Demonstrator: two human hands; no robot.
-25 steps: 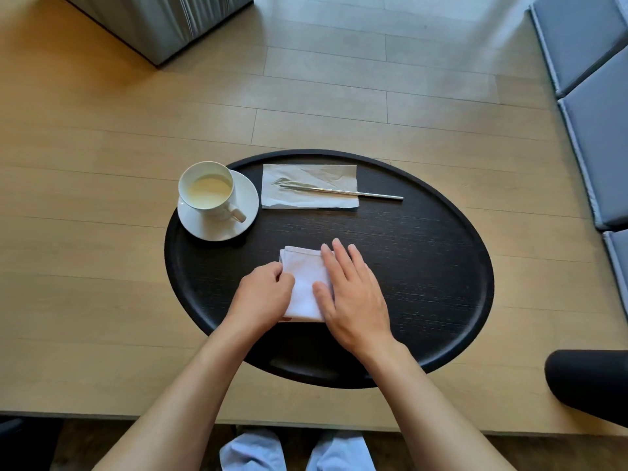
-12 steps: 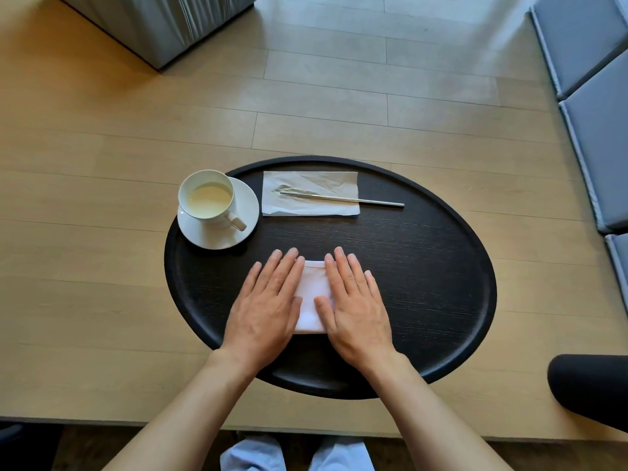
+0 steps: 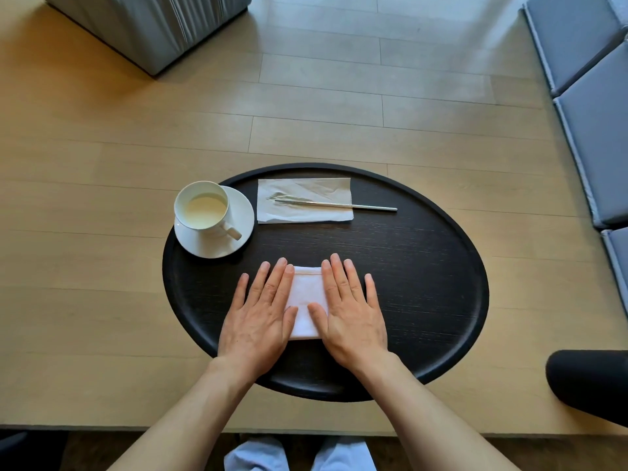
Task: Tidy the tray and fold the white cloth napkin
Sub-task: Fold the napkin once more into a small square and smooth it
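Head view: the left hand point(image 3: 255, 321) and right hand point(image 3: 350, 316) lie flat, fingers spread, gripping nothing, pressing the small folded white cloth napkin point(image 3: 306, 302) onto the near part of the oval black wooden tray point(image 3: 441, 283), probably to set its creases. Half a second ago the hands sat closer together; now more napkin shows between them.

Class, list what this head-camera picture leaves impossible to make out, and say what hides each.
- White cloth napkin: side edges covered by the left hand and right hand.
- Dark rounded object: cut off by the right edge; unidentifiable.
- Utensil: working end too small and blurred to identify.
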